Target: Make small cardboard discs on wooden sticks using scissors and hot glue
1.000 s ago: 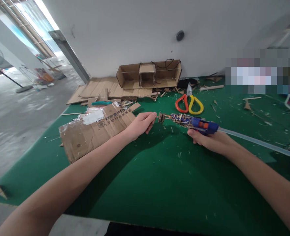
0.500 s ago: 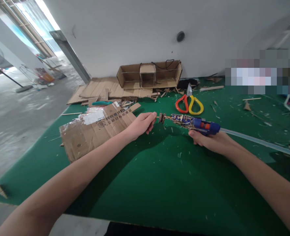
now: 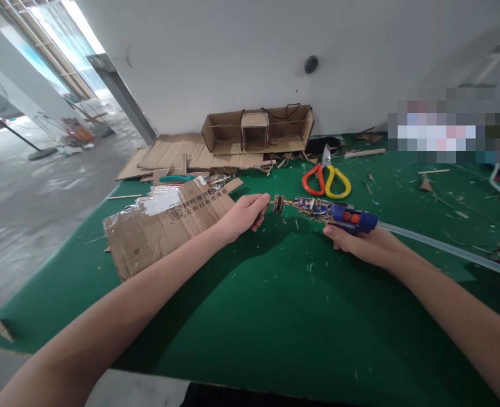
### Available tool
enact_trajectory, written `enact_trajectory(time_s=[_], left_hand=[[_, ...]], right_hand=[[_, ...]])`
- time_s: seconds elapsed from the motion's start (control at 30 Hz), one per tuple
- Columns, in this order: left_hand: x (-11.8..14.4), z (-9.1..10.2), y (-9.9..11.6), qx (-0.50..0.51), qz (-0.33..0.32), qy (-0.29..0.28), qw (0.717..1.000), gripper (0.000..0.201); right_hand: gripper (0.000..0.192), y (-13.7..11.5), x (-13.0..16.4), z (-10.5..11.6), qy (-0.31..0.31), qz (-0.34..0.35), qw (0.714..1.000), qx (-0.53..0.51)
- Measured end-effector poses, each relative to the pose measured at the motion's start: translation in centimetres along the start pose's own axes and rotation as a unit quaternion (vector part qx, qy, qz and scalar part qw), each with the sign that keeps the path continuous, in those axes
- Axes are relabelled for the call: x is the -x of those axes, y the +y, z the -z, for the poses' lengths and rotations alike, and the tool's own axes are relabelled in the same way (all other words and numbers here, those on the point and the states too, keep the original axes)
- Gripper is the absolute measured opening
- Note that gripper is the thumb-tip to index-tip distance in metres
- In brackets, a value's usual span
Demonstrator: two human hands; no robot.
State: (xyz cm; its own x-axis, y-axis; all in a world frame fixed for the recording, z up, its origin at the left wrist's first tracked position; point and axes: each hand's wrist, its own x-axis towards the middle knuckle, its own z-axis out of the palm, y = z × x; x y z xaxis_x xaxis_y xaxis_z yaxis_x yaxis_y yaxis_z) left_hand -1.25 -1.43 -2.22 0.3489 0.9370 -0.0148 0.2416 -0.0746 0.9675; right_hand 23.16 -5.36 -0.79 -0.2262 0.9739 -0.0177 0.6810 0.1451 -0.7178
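Note:
In my right hand [image 3: 351,240] is a blue hot glue gun [image 3: 338,213], its front crusted with debris and a long clear glue stick [image 3: 436,244] running out of its back. The tip points left at a small layered brown piece [image 3: 279,203], seemingly cardboard, and looks to be touching it or very close. My left hand [image 3: 250,213] pinches a thin stick [image 3: 272,202] that carries this piece. Beyond the glue gun lie scissors [image 3: 326,175] with one red and one yellow handle.
A printed cardboard sheet [image 3: 160,243] lies left of my left hand on the green table [image 3: 250,333]. An open cardboard box [image 3: 228,135] with black cord stands against the wall [image 3: 233,51]. Cardboard scraps and a wooden stick [image 3: 365,152] lie along the back.
The glue gun and my right hand have shifted very slightly left. My left hand keeps its pinch on the stick in the same place.

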Motion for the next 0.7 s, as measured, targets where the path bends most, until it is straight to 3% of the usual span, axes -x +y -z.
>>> enact_trajectory(time_s=[0.1, 0.23, 0.7], left_hand=[[0.01, -0.02, -0.02, 0.007, -0.001, 0.008, 1.0, 0.037], [-0.02, 0.0, -0.18, 0.021, 0.002, 0.015, 1.0, 0.038], [-0.1, -0.02, -0.27, 0.025, -0.025, 0.004, 0.999, 0.04]], right_hand=[[0.034, -0.14, -0.03, 0.08, -0.034, -0.03, 0.999, -0.027], [0.033, -0.5, 0.06, 0.41, -0.06, -0.02, 0.998, 0.002], [0.031, -0.23, 0.09, 0.06, -0.031, -0.008, 0.999, -0.016]])
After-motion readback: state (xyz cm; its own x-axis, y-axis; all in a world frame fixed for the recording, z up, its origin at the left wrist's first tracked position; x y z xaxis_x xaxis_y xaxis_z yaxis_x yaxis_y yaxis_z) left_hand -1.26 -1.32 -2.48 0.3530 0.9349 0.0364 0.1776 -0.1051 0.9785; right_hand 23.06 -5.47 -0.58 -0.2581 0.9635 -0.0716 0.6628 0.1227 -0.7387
